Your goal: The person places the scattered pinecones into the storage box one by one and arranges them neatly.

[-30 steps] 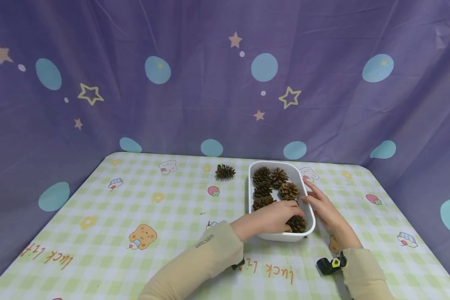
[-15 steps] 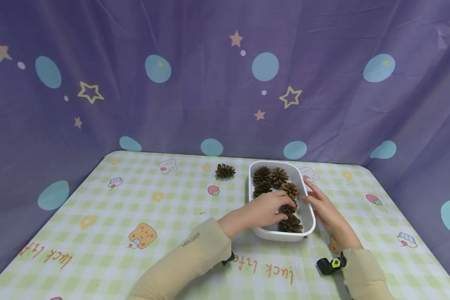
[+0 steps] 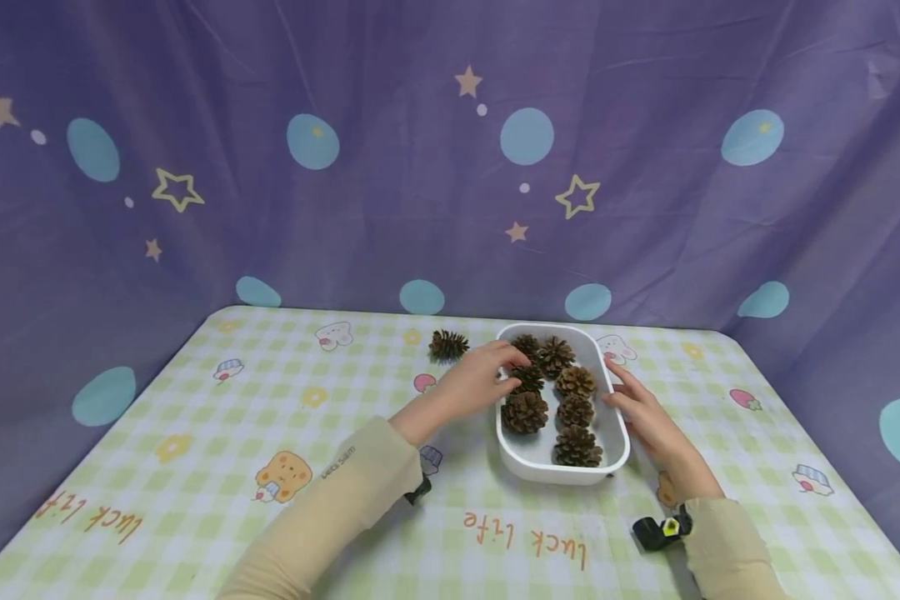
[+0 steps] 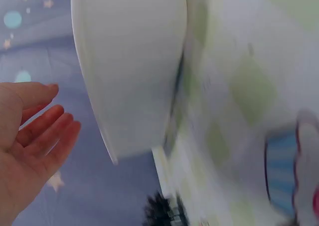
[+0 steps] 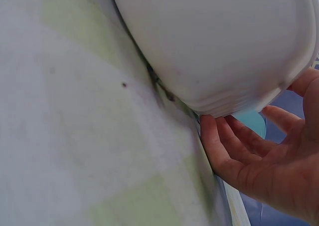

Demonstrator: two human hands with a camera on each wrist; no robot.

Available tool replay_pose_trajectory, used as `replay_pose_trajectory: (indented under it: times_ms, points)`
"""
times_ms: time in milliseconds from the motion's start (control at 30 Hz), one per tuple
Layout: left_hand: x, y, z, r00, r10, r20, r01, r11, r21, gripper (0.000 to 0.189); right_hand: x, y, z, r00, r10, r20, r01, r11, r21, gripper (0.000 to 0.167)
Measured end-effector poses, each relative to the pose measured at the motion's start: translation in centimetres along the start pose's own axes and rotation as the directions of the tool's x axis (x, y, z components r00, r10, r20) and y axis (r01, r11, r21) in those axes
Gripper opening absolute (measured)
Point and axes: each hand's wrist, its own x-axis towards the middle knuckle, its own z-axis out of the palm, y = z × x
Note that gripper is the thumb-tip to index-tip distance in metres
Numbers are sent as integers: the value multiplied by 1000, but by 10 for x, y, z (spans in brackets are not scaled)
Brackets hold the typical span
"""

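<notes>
A white plastic box [image 3: 562,475] holds several brown pine cones [image 3: 525,412], standing roughly in two columns. My left hand [image 3: 480,379] is at the box's left rim, its fingertips over the cones on that side. In the left wrist view the left hand [image 4: 35,136] has loosely bent fingers with nothing between them, apart from the box wall [image 4: 132,71]. My right hand [image 3: 648,421] rests against the box's right side. The right wrist view shows the right hand's fingertips [image 5: 208,128] touching the outside of the box [image 5: 214,41].
One more pine cone [image 3: 448,345] lies on the table to the left of the box's far end. A green-and-white checked cloth [image 3: 217,467] with printed figures covers the table. Behind hangs a purple curtain [image 3: 390,208]. A dark camera [image 3: 660,532] is strapped to the right wrist.
My left hand has come away from the near-right pine cones and moved left and farther back to the left rim. That near-right cone sits slightly farther left. The right hand has stayed put.
</notes>
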Motion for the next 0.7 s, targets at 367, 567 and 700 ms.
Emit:
replay_pose_trajectory:
  times_ms: [367, 567, 700]
  points:
    - [6, -62, -9, 958, -261, -115, 254, 964, -73, 33, 0, 1, 0, 1000, -9, -1, 9, 1000, 3, 66]
    - [12, -81, -10, 957, -283, -64, 287, 954, 86, 40, 1, 2, 0, 1000, -5, -6, 5, 1000, 8, 65]
    - [17, -88, -9, 959, -282, -35, 284, 948, 146, 45, 1, 2, 0, 1000, -10, -4, 10, 1000, 14, 65]
